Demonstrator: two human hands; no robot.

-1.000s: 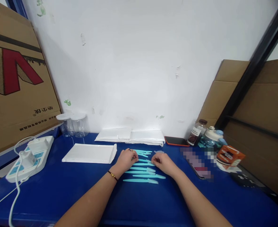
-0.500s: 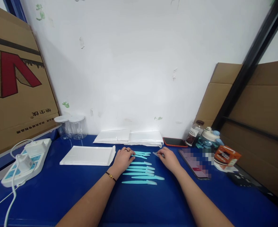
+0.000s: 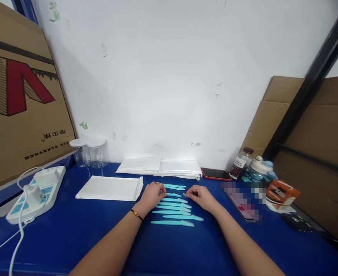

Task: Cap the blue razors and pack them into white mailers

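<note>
Turquoise eyebrow razors lie in a column on the blue table, several of them side by side with their blade ends to the right, such as the front razor. My left hand is closed on the handle end of one eyebrow razor in the upper part of the column. Across from its tip, my right hand pinches a small clear blade cover between thumb and finger. A small gap seems to separate cover and blade. Two more razors lie just beyond my left fingers.
At left are a white padded envelope, a power strip and clear jars. White packets lie by the wall. To the right are a red-edged phone, another phone, a bottle, a jug and an orange box.
My right hand has brought the clear cover left and nearer, towards the razor's tip. My left hand has drawn one razor slightly nearer, apart from the two behind. The view has shifted a little.
</note>
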